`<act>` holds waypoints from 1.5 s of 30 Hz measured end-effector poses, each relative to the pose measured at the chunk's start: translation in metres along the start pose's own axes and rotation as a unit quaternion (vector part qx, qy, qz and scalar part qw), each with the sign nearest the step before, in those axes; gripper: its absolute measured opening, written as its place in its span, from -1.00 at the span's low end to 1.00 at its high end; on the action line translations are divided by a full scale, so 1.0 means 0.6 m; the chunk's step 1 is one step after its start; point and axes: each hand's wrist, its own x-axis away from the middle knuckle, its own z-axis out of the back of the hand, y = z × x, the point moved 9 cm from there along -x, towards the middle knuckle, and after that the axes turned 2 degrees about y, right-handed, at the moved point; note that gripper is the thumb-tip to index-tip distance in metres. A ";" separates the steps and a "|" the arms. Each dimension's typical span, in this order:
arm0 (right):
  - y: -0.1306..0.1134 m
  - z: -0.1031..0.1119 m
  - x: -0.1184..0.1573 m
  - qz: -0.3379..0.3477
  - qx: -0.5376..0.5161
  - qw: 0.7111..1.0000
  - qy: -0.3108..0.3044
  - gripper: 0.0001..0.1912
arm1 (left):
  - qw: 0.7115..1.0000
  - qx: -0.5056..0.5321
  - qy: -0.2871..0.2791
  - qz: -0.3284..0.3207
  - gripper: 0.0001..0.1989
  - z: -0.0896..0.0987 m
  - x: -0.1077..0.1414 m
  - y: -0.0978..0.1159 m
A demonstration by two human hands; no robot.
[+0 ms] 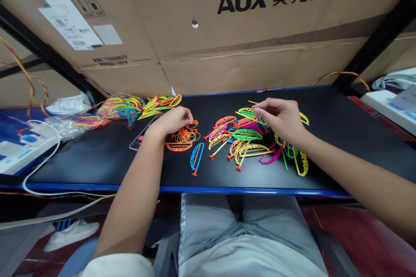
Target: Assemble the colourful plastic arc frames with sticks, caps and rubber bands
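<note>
My left hand [175,120] has its fingertips pinched together over a small heap of rubber bands [186,137] and orange suction tips; what they grip is hidden. An orange toy bow [179,147] lies just below that heap. My right hand [283,117] is closed in a pinch at the far edge of a mixed pile of toy bows and arrows [248,134]. Its fingertips meet beside a yellow bow [246,113], and I cannot make out what is between them. A blue toy bow [196,156] with an orange-tipped arrow rests between the two heaps.
A phone [138,139] lies partly behind my left wrist. Bagged plastic parts [120,106] and loose yellow bows [159,104] are at the back left. A cardboard box [208,60] walls off the back. A white cable [58,138] hangs at left.
</note>
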 end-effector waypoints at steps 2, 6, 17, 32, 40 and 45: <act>0.001 -0.001 0.000 0.000 0.005 1.000 -0.002 -0.82 | 1.000 -0.004 0.005 -0.006 -0.91 0.002 0.001 0.001; 0.002 0.000 0.001 0.000 0.006 1.000 -0.004 -0.80 | 0.998 0.004 0.055 -0.029 -0.95 0.023 0.006 0.010; -0.010 0.000 0.002 0.016 0.006 1.000 -0.008 -0.87 | 0.832 0.489 0.259 0.035 -0.73 0.060 0.010 0.006; -0.016 0.001 0.003 0.021 0.017 1.000 0.000 -0.83 | 0.679 0.706 0.188 0.070 -0.71 0.047 0.021 0.020; -0.017 0.001 0.002 0.017 0.007 1.000 -0.004 -0.85 | 0.764 0.604 0.225 0.016 -0.53 0.067 0.020 0.024; -0.018 0.001 0.002 0.014 0.014 1.000 -0.001 -0.80 | 0.835 0.508 0.210 -0.027 -0.18 0.069 0.033 0.058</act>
